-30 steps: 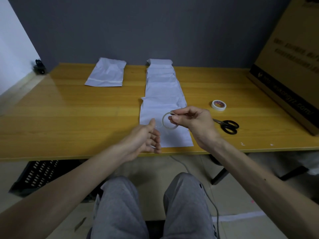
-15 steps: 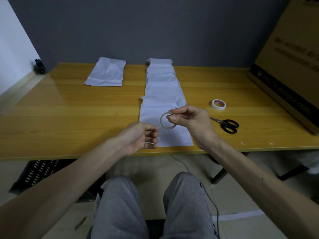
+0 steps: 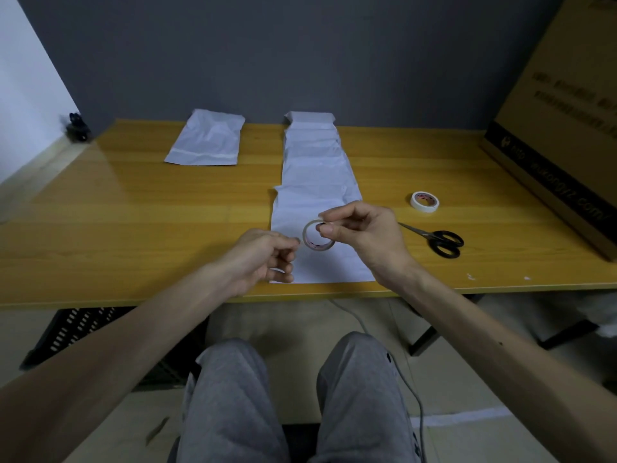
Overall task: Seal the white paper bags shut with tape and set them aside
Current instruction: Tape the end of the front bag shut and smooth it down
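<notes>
Head view, the only one we have. Right hand [image 3: 364,235] pinches a thin tape roll [image 3: 315,236] by its right rim, thumb and forefinger closed on it, just above the nearest bag [image 3: 290,212] at centre frame.

Change over the last second: the left hand [image 3: 263,259] has come up from the table's front edge, fingers loose then, and now sits curled with thumb and forefinger tips pressed together against the roll's left rim. We cannot tell whether they have caught the free end or are only feeling for it; no strip shows between the hands. We judge the step to be peeling off a strip, with no tape laid on this bag yet.

Roll stands on edge, its hole facing roughly toward us.

Row of white bags [image 3: 314,168] overlaps in one line on the table [image 3: 133,212], long axis running from lower centre up toward the far wall. Nearest bag lies along that axis, near end at the table's front edge. Which end is the mouth, we cannot say.

One sealed bag [image 3: 207,142] lies apart, upper left, a strip across its near end.

Second roll [image 3: 424,201] and scissors [image 3: 437,240] lie right of the hands; cardboard box [image 3: 561,128] at far right.
</notes>
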